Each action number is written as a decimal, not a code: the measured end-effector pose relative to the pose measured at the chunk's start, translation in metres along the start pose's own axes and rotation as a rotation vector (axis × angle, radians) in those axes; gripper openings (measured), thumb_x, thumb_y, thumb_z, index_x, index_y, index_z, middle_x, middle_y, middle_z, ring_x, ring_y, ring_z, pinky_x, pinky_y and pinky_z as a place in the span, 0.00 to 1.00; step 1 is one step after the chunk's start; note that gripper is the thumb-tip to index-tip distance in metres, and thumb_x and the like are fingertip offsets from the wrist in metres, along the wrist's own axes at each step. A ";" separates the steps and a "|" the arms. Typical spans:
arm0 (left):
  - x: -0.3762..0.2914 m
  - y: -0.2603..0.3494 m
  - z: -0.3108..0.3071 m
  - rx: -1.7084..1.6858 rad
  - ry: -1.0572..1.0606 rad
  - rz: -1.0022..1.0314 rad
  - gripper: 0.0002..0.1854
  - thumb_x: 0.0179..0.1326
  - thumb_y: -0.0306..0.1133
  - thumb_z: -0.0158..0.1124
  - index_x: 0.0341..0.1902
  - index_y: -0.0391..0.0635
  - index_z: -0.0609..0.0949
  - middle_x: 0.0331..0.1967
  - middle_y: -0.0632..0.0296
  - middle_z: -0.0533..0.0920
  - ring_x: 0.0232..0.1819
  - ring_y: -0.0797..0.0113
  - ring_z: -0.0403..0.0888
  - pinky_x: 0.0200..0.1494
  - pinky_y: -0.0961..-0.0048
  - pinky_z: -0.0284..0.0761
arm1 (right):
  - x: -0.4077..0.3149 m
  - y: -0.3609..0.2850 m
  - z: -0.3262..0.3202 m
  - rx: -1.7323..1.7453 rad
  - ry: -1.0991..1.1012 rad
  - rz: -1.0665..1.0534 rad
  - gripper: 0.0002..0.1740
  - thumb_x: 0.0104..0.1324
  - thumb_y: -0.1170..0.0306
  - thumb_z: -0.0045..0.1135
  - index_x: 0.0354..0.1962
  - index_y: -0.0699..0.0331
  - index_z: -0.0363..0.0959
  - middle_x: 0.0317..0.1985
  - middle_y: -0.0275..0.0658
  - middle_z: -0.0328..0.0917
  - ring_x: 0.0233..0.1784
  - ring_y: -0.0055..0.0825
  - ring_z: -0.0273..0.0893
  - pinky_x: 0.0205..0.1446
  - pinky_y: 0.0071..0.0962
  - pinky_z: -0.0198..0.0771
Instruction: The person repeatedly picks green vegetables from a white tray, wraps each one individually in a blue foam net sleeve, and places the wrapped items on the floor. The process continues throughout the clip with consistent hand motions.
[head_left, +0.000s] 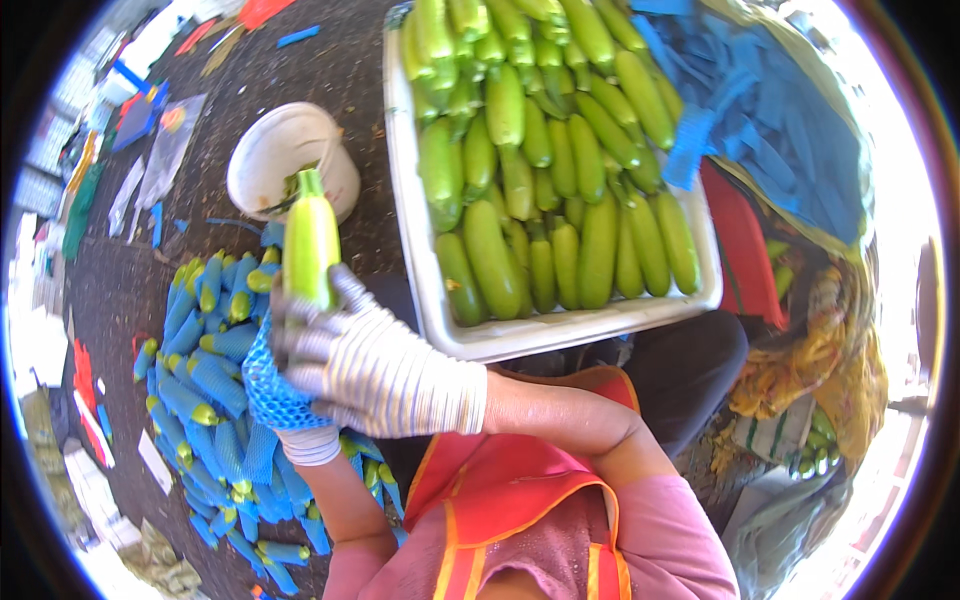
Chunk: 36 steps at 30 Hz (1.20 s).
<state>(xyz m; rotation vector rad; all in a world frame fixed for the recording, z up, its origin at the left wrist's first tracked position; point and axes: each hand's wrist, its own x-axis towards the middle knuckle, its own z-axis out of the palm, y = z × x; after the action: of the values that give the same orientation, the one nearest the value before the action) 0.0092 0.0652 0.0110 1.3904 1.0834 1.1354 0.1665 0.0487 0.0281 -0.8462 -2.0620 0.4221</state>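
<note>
My right hand (390, 367), in a striped knit glove with dark finger coating, grips the lower part of a pale green zucchini (309, 244). The zucchini stands stem end up, its lower end hidden by the fingers. Against that hand, on its left, is my left hand (281, 394), also gloved, with a blue foam net sleeve (274, 375) around it. The net and my right hand hide the left fingers. Below and left of the hands lies a heap of zucchini in blue net sleeves (214, 382).
A white crate (510, 349) full of bare zucchini (487, 259) stands in front, right of centre. A white bucket (341, 176) with green scraps is beyond my hands. Loose blue net sleeves (780, 127) fill a bag at right. Plastic scraps (169, 154) litter the dark floor.
</note>
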 end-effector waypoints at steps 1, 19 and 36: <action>-0.001 -0.003 0.012 -0.743 0.075 -0.180 0.37 0.74 0.38 0.58 0.83 0.43 0.60 0.68 0.43 0.78 0.59 0.47 0.84 0.63 0.58 0.82 | -0.002 -0.005 -0.003 0.119 -0.032 -0.051 0.21 0.58 0.63 0.69 0.47 0.61 0.74 0.56 0.44 0.77 0.67 0.50 0.72 0.72 0.52 0.63; -0.028 -0.058 -0.172 -0.698 0.774 -0.194 0.31 0.70 0.35 0.66 0.67 0.26 0.69 0.63 0.36 0.77 0.69 0.42 0.75 0.71 0.55 0.80 | -0.202 0.227 -0.273 -1.103 0.736 1.166 0.19 0.69 0.54 0.61 0.46 0.57 0.88 0.70 0.61 0.70 0.65 0.51 0.78 0.67 0.37 0.76; 0.013 0.011 0.104 -0.167 -0.283 -0.315 0.12 0.58 0.26 0.76 0.47 0.41 0.90 0.33 0.69 0.89 0.33 0.81 0.84 0.40 0.79 0.80 | -0.070 0.014 -0.136 -0.132 0.529 0.460 0.21 0.46 0.70 0.81 0.37 0.62 0.79 0.38 0.42 0.78 0.46 0.47 0.78 0.53 0.42 0.74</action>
<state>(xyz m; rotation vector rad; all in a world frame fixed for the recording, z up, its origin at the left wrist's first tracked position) 0.1145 0.0614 0.0166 1.1593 0.9405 0.7568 0.3117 0.0086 0.0588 -1.3567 -1.4133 0.2662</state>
